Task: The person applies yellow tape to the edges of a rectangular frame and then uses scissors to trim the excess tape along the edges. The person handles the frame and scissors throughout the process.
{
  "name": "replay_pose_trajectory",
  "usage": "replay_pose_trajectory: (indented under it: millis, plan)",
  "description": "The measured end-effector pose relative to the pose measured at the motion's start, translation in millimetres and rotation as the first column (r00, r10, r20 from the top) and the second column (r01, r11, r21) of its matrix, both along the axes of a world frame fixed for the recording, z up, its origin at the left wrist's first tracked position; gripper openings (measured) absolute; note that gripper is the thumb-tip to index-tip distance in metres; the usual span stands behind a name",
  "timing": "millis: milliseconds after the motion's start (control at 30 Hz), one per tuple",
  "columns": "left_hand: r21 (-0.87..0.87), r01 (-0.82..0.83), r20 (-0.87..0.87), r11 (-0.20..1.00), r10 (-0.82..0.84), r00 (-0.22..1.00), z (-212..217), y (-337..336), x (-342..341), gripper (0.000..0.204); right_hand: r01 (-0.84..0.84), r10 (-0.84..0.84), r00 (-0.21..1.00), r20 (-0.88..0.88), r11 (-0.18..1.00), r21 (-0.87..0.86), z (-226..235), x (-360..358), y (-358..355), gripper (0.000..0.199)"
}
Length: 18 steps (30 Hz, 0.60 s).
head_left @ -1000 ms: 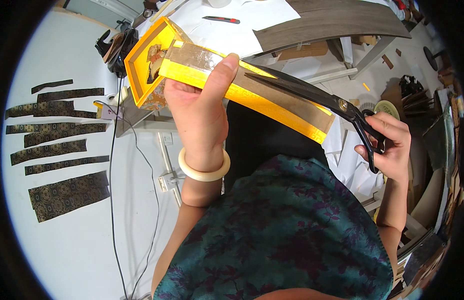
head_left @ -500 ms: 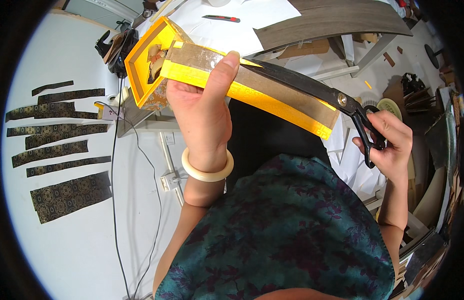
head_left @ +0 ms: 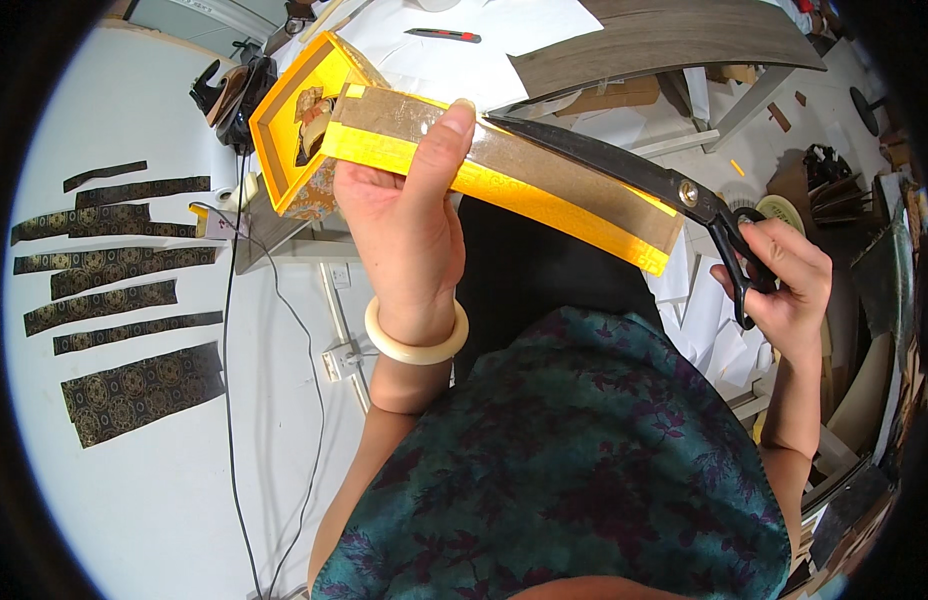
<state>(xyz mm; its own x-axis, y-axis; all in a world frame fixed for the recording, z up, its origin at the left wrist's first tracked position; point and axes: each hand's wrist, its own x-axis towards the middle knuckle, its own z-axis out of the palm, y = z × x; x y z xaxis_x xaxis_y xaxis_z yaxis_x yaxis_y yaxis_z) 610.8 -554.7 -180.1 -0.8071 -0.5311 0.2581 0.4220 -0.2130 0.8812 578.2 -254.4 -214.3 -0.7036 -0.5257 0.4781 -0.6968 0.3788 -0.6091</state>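
My left hand (head_left: 404, 215) grips a long brown board strip (head_left: 554, 178) between thumb and fingers, the thumb on its upper face. Bright yellow patterned fabric (head_left: 564, 215) covers the strip's near long edge, and a little yellow shows along the far edge. In my right hand (head_left: 789, 285) are large black scissors (head_left: 624, 170), my fingers through the handles. Their blades lie along the strip's far edge, tips close to my left thumb. Beyond my left hand, a yellow open box (head_left: 274, 130) with crumpled brownish pieces inside stands tilted at the table edge.
Dark gold-patterned fabric strips (head_left: 134, 260) and a larger piece (head_left: 144, 390) lie on the white surface at left, beside a black cable (head_left: 231, 400). A red-and-black utility knife (head_left: 442, 36) rests on white paper (head_left: 484, 70). A dark wood-grain board (head_left: 674, 40) spans the far right.
The scissor handles have drawn closer together, and the blades look more closed along the strip's far edge. My right hand has shifted slightly right and up; my left hand is nearly still.
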Motion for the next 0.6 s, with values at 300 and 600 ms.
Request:
replay_pose_trajectory:
  millis: [300, 600]
  plan:
    - [0.1, 0.014, 0.031, 0.995, -0.017, 0.999, 4.3, 0.4, 7.0, 0.018, -0.054, 0.06, 0.995, 0.082, 0.996, -0.073, -0.2, -7.0, 4.3, 0.052]
    - [0.008, 0.196, 0.024, 0.981, -0.196, 0.98, -8.3, -4.8, 11.7, 0.032, -0.048, 0.053, 0.997, 0.061, 0.996, -0.073, 2.2, -8.8, -1.7, 0.052]
